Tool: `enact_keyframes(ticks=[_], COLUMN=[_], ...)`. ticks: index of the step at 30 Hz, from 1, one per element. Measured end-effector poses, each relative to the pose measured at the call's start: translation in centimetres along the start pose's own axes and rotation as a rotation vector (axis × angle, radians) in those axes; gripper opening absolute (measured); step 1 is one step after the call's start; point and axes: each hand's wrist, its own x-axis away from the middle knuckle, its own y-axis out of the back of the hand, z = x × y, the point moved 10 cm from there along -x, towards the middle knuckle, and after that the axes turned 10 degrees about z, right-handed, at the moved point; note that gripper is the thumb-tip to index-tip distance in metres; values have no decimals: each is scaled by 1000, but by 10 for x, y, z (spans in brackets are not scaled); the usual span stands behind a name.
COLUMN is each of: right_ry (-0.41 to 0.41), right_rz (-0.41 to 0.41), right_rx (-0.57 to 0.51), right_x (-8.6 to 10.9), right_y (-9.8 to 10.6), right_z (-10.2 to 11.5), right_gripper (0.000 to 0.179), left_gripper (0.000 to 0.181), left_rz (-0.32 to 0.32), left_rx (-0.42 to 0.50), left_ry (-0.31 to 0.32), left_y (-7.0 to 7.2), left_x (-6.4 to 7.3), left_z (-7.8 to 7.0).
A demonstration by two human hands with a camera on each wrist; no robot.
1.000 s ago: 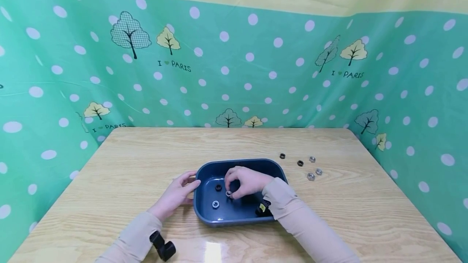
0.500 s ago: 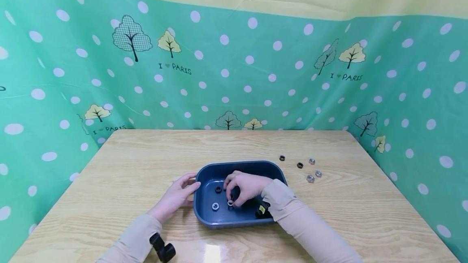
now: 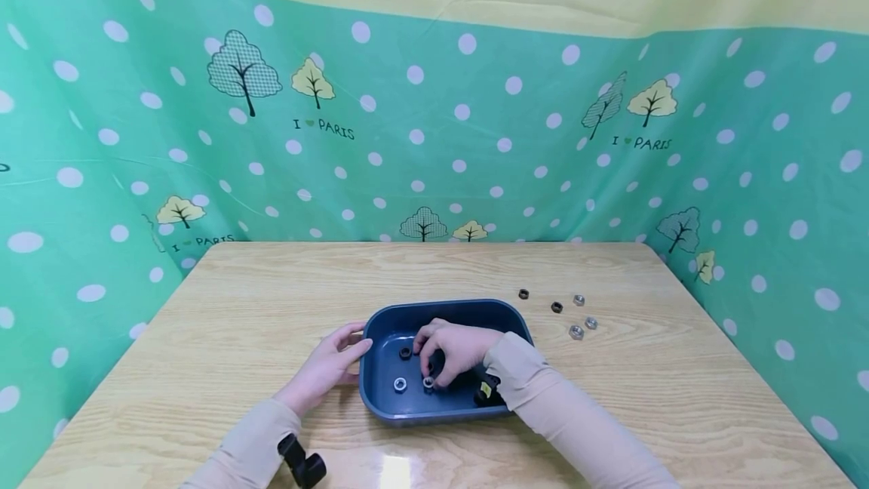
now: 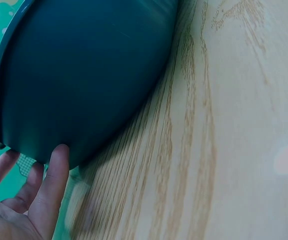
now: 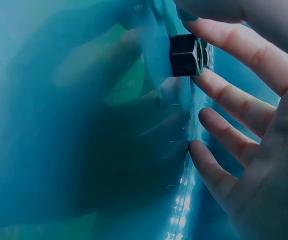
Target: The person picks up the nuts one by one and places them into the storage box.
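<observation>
Silver nut [image 3: 428,383] partly hidden, pinched in right hand [image 3: 458,345] inside tray [image 3: 434,416], corner beside that wrist blocked by sleeve [image 3: 536,391], left hand [image 3: 331,361] clamped on opposite end, loose nuts [image 3: 576,332] rightward on tabletop [image 3: 285,278]

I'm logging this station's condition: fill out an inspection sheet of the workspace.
Surface: light-brown wood-grain tabletop, glare spot near the front.
Job's things: dark-blue rectangular plastic-looking bin, upright; visible inside, one black hexagonal metal-looking nut and two silver hexagonal metal-looking nuts, part of floor hidden. Right of it, on the tabletop: two more black nuts and three more silver nuts.
Clutter: nothing seen.
Grips: left grip holds the bin's left end, thumb over the rim; right grip has fingertips at the right-hand silver nut inside, pinch not certain.
Cables: nothing seen.
Surroundings: green-and-yellow cloth curtain, pale dots, printed trees.
</observation>
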Motion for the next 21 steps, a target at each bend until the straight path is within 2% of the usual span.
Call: enact_keyframes(ticks=[7, 21], right_ry=[6, -6], right_rz=[11, 22], right_rx=[16, 31], right_x=[-3, -7], right_y=[-1, -5], right_z=[0, -3], right_gripper=[10, 13], left_gripper=[46, 47], left_rz=[-3, 2], left_rx=[23, 13], left_ry=[-2, 5], left_y=[0, -1], left_x=[-1, -1], left_z=[1, 0])
